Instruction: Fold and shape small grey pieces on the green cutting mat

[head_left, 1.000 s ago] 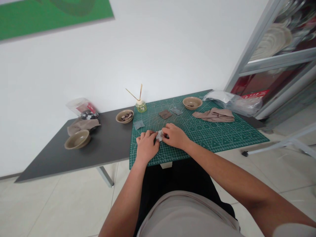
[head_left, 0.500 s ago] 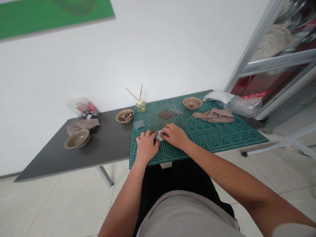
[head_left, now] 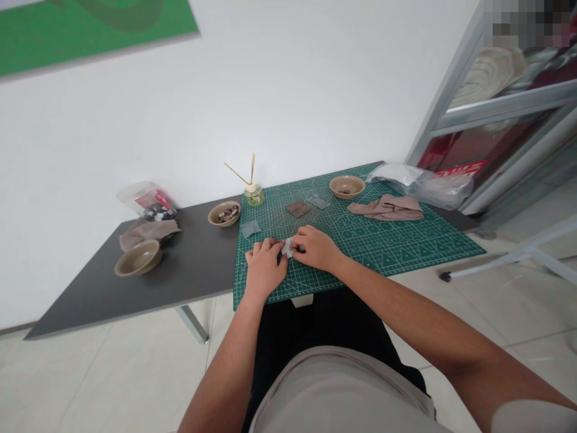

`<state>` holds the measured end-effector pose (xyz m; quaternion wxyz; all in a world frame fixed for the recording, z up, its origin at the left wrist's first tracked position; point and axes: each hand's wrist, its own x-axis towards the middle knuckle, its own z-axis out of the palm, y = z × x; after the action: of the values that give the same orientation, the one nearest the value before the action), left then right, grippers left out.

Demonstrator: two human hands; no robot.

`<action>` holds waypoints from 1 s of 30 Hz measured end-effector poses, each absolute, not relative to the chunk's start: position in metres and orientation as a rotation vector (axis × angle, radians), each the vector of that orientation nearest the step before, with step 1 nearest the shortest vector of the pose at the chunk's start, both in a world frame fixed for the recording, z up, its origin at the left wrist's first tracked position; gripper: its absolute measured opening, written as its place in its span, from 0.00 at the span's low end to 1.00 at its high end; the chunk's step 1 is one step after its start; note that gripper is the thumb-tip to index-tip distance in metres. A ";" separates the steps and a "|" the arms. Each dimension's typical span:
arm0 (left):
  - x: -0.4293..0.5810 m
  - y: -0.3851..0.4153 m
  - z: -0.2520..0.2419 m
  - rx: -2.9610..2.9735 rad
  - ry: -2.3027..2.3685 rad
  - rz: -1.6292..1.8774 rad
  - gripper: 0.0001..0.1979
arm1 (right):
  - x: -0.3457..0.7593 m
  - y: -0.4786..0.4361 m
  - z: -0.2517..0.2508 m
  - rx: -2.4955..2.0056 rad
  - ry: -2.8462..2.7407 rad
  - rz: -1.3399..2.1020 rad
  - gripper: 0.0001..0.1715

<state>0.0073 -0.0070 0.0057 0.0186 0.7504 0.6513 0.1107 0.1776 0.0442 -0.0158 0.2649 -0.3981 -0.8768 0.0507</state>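
Craft workroom, probably in home; cutting mat (head_left: 406, 240) on dark table (head_left: 180, 270); bowls (head_left: 224, 213) of small pieces; reed diffuser (head_left: 254, 194); glass cabinet (head_left: 496, 114); tiled floor (head_left: 112, 385).

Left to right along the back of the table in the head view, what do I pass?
Plastic bag of dark pieces, bowl of dark pieces, glass jar with sticks, bowl on the cutting mat, crumpled plastic bag
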 end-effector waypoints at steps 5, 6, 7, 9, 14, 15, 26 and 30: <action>0.007 -0.006 0.005 2.342 2.024 0.341 0.19 | 0.175 0.049 -0.018 -1.146 -2.354 0.146 0.04; 0.007 -0.006 0.005 2.345 2.022 0.346 0.19 | 0.175 0.050 -0.018 -1.091 -2.379 0.168 0.04; 0.007 -0.006 0.005 2.346 2.020 0.350 0.19 | 0.174 0.051 -0.018 -1.028 -2.403 0.196 0.04; 0.007 -0.006 0.005 2.342 2.022 0.354 0.18 | 0.175 0.051 -0.018 -0.927 -2.435 0.254 0.04; 0.007 -0.007 0.005 2.341 2.022 0.348 0.19 | 0.179 0.048 -0.017 -1.024 -2.355 0.280 0.07; 0.007 -0.007 0.005 2.345 2.019 0.350 0.19 | 0.179 0.049 -0.017 -1.076 -2.328 0.265 0.07; 0.007 -0.007 0.006 2.335 2.022 0.330 0.19 | 0.179 0.053 -0.018 -0.888 -2.370 0.396 0.04; 0.007 -0.007 0.006 2.332 2.018 0.359 0.19 | 0.179 0.053 -0.018 -1.107 -2.317 0.296 0.04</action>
<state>0.0070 -0.0071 0.0061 0.0185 0.7511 0.6498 0.1156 0.1791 0.0527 -0.0180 0.2749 -0.4118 -0.8618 0.1100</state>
